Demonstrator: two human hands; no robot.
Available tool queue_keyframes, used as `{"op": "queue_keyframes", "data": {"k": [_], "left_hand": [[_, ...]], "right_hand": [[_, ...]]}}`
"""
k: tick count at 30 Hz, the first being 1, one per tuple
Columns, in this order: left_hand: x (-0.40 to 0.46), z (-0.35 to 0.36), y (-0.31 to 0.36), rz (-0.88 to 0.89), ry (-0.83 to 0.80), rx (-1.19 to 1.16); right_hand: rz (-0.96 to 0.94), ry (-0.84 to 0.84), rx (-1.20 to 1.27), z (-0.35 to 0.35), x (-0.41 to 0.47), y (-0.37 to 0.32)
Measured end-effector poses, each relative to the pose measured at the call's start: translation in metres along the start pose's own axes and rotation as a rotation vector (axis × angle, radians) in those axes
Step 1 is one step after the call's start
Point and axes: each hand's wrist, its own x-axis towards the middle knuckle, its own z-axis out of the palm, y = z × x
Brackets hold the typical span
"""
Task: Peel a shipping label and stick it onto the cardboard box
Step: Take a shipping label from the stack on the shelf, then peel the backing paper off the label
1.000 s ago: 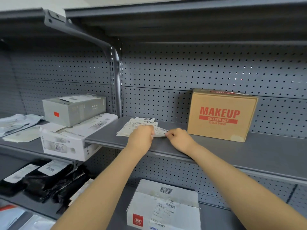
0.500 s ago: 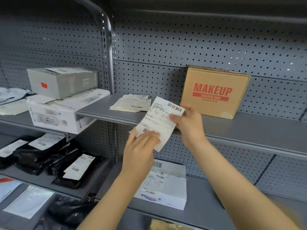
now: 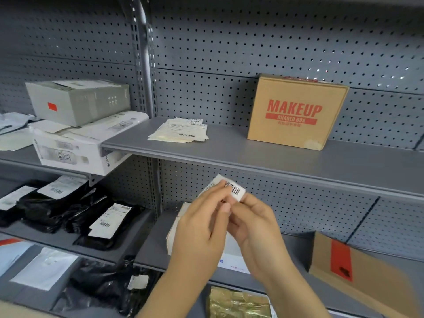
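A white shipping label (image 3: 234,189) with a barcode sticks up between my two hands in front of the lower shelf. My left hand (image 3: 202,228) pinches its upper corner with thumb and fingertips. My right hand (image 3: 252,223) grips it from behind and below, so most of the sheet is hidden. The brown cardboard box (image 3: 296,111), printed MAKEUP in red, leans upright against the pegboard on the middle shelf, above and to the right of my hands. A stack of other labels (image 3: 180,130) lies flat on the same shelf, left of the box.
A grey box (image 3: 78,102) sits on a white box (image 3: 80,145) at the left. Black mailer bags (image 3: 68,212) with labels fill the lower left shelves. Under my hands lies a white parcel (image 3: 174,228); a brown carton (image 3: 358,269) is at the lower right, a gold packet (image 3: 238,304) below.
My hands lifted one label off the stack, brought it down below the middle shelf, and closed around it; now my left fingers work at its top corner. The view has tilted downward.
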Motion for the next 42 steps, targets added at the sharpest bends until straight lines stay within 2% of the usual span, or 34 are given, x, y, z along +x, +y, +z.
{"op": "queue_keyframes", "data": {"k": [4,14,29,33,38,42], "left_hand": [[-0.001,-0.005,-0.005,-0.025,-0.075,-0.058],[-0.004,-0.015,-0.008,0.083,-0.211,-0.013],[0.0,-0.021,-0.008,0.045,-0.243,-0.017],[0.002,-0.02,0.0,-0.083,-0.257,-0.099],[0.006,-0.015,0.0,-0.125,-0.223,-0.021],[0.007,-0.018,0.001,-0.205,-0.212,-0.08]], "right_hand": [[0.039,-0.049,0.121,-0.006,-0.008,-0.002],[0.026,-0.078,0.114,-0.016,-0.01,-0.012],[0.031,-0.137,0.013,-0.018,-0.006,-0.009],[-0.018,-0.136,-0.108,-0.018,-0.004,-0.004],[-0.107,-0.043,-0.422,-0.018,0.001,0.006],[-0.17,-0.017,-0.522,-0.021,0.004,0.011]]}}
